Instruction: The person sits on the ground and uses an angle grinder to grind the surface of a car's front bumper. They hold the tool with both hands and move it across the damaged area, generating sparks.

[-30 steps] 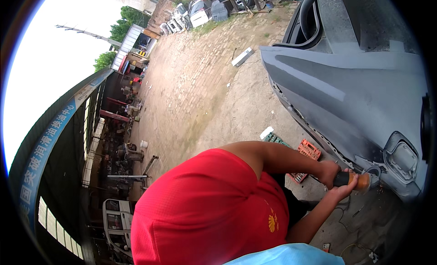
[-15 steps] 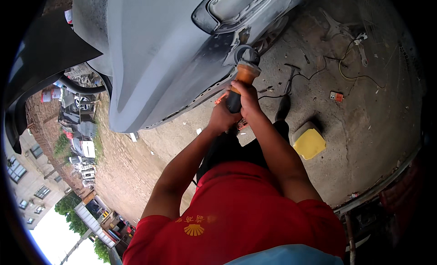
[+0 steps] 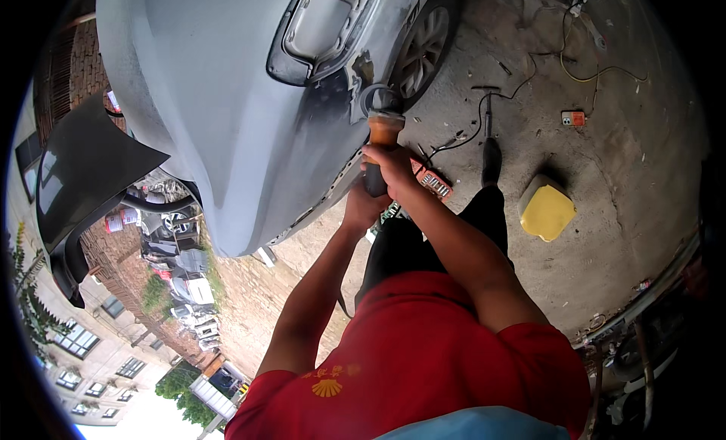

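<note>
Both my hands are wrapped round an orange and black angle grinder (image 3: 385, 130). Its disc end (image 3: 376, 99) is against or very close to a scraped patch of the grey car body (image 3: 249, 130), beside a wheel (image 3: 425, 50); exact contact cannot be made out. My right hand (image 3: 392, 167) is closed on the orange housing. Lower down, my left hand (image 3: 364, 205) grips the black rear end. Bare and dark, sanded-looking areas surround the disc, just below a dark-rimmed recess (image 3: 321, 33) in the body.
Below the car edge lies an orange socket case (image 3: 432, 181), partly behind my right arm. Cables (image 3: 522, 88) run over the concrete to the right. A yellow-topped stool or container (image 3: 547, 211) and an orange-and-white box (image 3: 573, 118) stand there too. Scrap parts (image 3: 185, 277) lie at left.
My view has shifted, bringing the wheel and socket case into sight. The grinder stays in both hands at the same scraped area and appears slightly more upright.
</note>
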Available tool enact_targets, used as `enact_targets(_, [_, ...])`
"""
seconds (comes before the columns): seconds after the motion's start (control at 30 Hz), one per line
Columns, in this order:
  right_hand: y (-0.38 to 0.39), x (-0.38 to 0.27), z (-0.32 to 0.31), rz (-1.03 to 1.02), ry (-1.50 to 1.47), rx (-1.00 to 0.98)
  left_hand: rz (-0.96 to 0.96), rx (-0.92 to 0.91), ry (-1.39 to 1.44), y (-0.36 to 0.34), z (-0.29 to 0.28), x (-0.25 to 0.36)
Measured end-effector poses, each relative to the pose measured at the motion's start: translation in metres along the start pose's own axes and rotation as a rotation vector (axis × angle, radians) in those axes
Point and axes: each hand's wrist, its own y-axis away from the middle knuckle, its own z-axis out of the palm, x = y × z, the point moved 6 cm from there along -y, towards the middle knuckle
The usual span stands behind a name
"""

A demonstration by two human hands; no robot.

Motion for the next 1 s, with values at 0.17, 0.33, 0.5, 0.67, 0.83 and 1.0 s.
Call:
enact_targets(0.17, [-0.01,-0.037,0.022,-0.174,0.009,-0.03,0.076,-0.011,0.007,-0.018,-0.01,0.024])
enact_targets(0.33, [-0.011,-0.055,0.031,-0.152,0.033,0.006,0.101,-0.023,-0.038,-0.029,-0.015,0.041])
enact_targets(0.5, [-0.011,-0.03,0.012,-0.158,-0.013,0.021,0.07,-0.021,-0.021,-0.024,-0.005,0.014])
enact_targets(0.67, [-0.019,-0.059,0.03,-0.19,0.063,-0.043,0.133,0.011,0.007,-0.035,-0.013,0.044])
enact_targets(0.83, [-0.014,-0.03,0.01,-0.153,-0.058,0.059,0.022,-0.059,-0.059,-0.03,-0.007,0.017])
enact_targets(1.0, [-0.022,-0.059,0.02,-0.211,0.167,0.011,0.106,-0.065,0.091,-0.045,-0.007,0.031])
